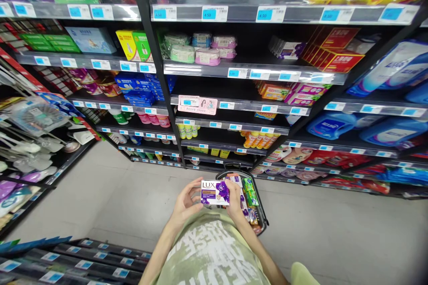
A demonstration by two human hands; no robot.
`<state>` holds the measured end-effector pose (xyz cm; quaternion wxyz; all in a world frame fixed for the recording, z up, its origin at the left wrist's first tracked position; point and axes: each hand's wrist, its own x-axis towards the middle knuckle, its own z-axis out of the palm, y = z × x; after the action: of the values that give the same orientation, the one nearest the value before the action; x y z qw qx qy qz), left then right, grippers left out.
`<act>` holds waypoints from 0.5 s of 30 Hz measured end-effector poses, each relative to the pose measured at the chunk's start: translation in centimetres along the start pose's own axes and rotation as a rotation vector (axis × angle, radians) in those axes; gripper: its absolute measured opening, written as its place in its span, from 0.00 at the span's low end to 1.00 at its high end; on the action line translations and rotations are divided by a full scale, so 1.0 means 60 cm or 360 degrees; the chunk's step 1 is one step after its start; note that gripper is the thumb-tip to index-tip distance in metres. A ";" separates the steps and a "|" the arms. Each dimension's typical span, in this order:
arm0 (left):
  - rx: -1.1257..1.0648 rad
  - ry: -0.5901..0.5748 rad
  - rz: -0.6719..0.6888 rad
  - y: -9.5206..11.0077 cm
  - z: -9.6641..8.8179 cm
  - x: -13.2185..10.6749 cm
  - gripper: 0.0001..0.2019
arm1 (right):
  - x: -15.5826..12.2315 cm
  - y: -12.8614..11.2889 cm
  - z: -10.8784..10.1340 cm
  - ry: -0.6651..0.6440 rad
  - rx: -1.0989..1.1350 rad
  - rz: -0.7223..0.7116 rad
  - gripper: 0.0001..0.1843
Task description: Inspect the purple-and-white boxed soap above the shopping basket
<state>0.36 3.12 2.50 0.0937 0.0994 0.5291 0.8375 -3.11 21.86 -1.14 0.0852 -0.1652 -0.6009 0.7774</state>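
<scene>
A white and purple LUX soap box [209, 196] is held level in front of my body, its printed face toward me. My right hand [235, 198] grips the box's right end, with fingers over its face. At the left end, my left hand [186, 199] curves round the box, thumb below and fingers above at the corners. Beneath the hands, a black shopping basket [265, 213] is on the floor, partly hidden by my arms and the box. Green packs [250, 191] and more purple and white boxes lie inside it.
Ahead stand shelves with several similar soap boxes [290, 50], wrapped soaps [207, 56] and red boxes [337, 60]. Blue detergent bottles [331, 124] fill shelves at right. Hanging utensils [36, 116] line the left side. A black shelf unit [76, 260] is close at lower left.
</scene>
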 end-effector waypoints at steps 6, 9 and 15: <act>0.0012 0.0001 0.0001 -0.002 0.000 0.002 0.24 | 0.001 0.000 0.000 0.0006 -0.0047 -0.0019 0.22; 0.0013 0.0003 0.0008 -0.003 -0.001 0.002 0.25 | 0.002 0.005 -0.002 0.0017 -0.0051 -0.0040 0.22; 0.0018 0.0001 0.0009 -0.003 -0.004 0.000 0.24 | 0.004 0.010 -0.006 0.0008 -0.0069 -0.0077 0.21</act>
<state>0.33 3.02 2.22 0.0905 0.1012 0.5337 0.8347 -3.16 22.08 -1.82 0.1019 -0.1544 -0.6212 0.7615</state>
